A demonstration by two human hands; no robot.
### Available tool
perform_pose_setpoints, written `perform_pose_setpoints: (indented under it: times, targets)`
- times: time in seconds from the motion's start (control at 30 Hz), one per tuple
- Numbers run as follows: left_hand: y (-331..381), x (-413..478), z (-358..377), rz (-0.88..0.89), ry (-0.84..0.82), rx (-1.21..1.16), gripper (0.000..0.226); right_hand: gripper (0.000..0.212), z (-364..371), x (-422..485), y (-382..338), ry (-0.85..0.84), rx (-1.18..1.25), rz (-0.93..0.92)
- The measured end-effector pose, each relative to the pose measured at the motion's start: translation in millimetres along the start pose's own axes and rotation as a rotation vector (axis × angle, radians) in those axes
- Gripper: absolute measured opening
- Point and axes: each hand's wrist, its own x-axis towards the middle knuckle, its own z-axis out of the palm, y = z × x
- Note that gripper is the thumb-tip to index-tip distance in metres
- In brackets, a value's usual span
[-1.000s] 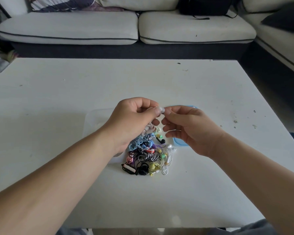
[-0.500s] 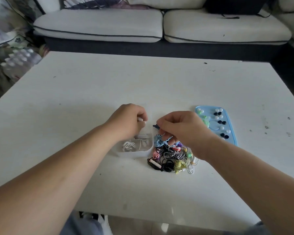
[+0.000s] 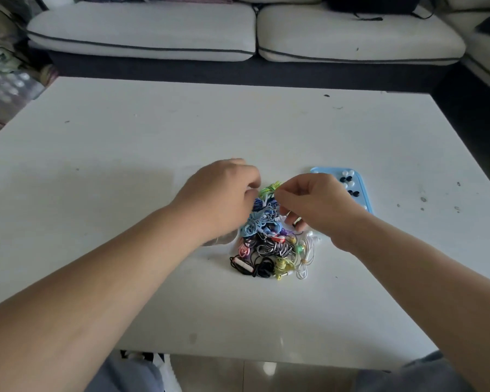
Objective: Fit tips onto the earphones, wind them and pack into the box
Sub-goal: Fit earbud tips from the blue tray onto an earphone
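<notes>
1. The green earphone bundle (image 3: 270, 190) is just above and behind the pile, slightly right of the frame's centre, between the two hands. It is a small wound knot of bright green cable with pale streaks, and a loose end sticks up to the right.
2. The right hand (image 3: 318, 207) comes in from the lower right with its back to the camera. Its thumb and forefinger pinch the right side of the green bundle, and the other fingers curl under the palm above the pile.
3. The left hand (image 3: 221, 199) comes in from the lower left, knuckles up, fingers curled inward just beside the green bundle. The fingertips are hidden, so I cannot tell whether it holds anything.
4. The pile of earphones (image 3: 269, 247) lies on the tabletop (image 3: 125, 165) below the hands. It is a tangle of light blue, black-and-white striped, pink, black, yellow-green and clear-white cables.
5. A clear plastic box (image 3: 220, 240) shows only as a corner under the left wrist, touching the pile's left edge.
6. A light blue tray (image 3: 362, 188) to the right, partly behind the right hand, carries white ear tips (image 3: 347, 174) and black ear tips (image 3: 352, 192).
7. A pale sofa (image 3: 142, 32) with dark piping spans the top of the frame.
</notes>
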Motion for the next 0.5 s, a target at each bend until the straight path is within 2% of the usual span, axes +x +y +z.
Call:
perform_pose_setpoints:
  times: [0.13,0.23,0.37,0.5]
  targets:
    - [22.8,-6.3,19.8,0.075,-0.204,0.184,0.014,0.015,-10.1,-7.2,9.3,-0.051,-0.122,0.03]
    - [23.8,-1.3,28.5,0.093,-0.216,0.285,0.015,0.017,-16.8,-12.6,14.3,-0.094,-0.17,0.043]
    - [23.5,5.9,24.8,0.039,-0.228,0.194,0.031,0.018,-23.4,-17.2,18.5,-0.129,-0.191,0.028]
    - [29.7,8.8,5.2,-0.05,-0.154,-0.054,0.041,0.016,-26.3,-17.4,18.5,-0.144,-0.167,0.009]
